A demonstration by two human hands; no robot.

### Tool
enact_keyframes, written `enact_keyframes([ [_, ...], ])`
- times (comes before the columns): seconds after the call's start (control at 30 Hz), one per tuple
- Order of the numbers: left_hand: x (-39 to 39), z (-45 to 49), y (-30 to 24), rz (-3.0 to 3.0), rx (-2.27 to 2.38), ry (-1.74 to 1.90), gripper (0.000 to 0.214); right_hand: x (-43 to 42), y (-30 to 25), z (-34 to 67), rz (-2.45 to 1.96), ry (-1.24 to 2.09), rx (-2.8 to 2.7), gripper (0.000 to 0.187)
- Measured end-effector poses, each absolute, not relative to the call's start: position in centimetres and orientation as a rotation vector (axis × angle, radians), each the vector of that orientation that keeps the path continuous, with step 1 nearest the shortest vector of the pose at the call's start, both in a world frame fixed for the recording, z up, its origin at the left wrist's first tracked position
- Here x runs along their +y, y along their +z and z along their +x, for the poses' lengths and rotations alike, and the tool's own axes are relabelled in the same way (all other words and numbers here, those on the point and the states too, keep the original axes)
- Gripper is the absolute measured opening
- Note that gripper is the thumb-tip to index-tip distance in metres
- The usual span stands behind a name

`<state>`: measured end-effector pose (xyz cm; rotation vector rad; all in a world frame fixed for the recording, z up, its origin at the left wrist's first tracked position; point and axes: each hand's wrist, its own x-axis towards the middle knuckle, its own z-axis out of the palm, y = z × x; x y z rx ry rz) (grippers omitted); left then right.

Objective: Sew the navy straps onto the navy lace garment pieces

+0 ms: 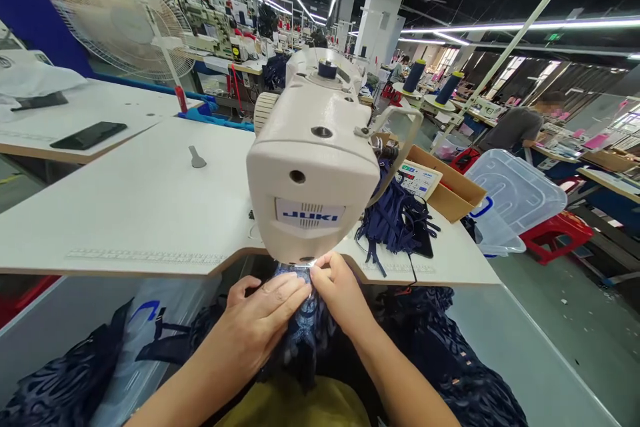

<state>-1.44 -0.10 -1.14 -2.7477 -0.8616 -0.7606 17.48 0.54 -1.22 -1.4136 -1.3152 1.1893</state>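
Navy lace fabric point(306, 320) hangs from the needle area of a white JUKI sewing machine point(313, 167) down toward my lap. My left hand point(265, 313) lies across the fabric's left side, fingers stretched out flat and thumb apart. On the other side, my right hand point(340, 290) is closed, its thumb and fingertips pinching the fabric's edge just below the machine head. The needle and presser foot are hidden behind the machine head and my fingers.
A pile of navy straps point(395, 217) lies right of the machine, by a cardboard box point(453, 187). A small metal piece point(197, 157) and a phone point(89, 135) lie leftward. Dark lace garments point(450, 353) hang below the table edge. A fan point(120, 20) stands behind.
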Motion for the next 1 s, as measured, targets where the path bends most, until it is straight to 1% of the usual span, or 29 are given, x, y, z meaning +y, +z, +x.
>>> enact_keyframes([
  [0.07, -0.1, -1.1, -0.8, -2.732, -0.886, -0.818, 0.038, 1.1, -1.4, 17.8, -1.398, 1.175, -1.323, 0.008],
  [0.17, -0.2, -0.7, -0.5, -2.681, -0.959, -0.873, 0.034, 1.9, -1.6, 18.1, -1.367, 1.069, -1.412, 0.004],
  [0.27, -0.4, -0.4, -0.8, -2.628, -1.051, -0.886, 0.034, 2.3, -1.5, 18.3, -1.386, 0.971, -1.520, 0.005],
  [0.4, -0.9, 0.3, -1.1, -2.561, -1.240, -0.920, 0.038, 2.5, -1.1, 18.3, -1.529, 0.833, -1.602, 0.004],
  [0.5, -1.2, 0.7, -1.2, -2.488, -1.354, -0.943, 0.036, 2.7, -0.9, 18.2, -1.595, 0.764, -1.643, 0.003],
  [0.73, -1.0, 1.1, -1.1, -2.434, -1.417, -0.877, 0.040, 3.2, -0.8, 18.2, -1.600, 0.716, -1.685, 0.012],
  [1.0, -1.0, 1.0, -1.3, -2.415, -1.416, -0.863, 0.041, 3.2, -0.9, 18.1, -1.625, 0.714, -1.658, 0.008],
])
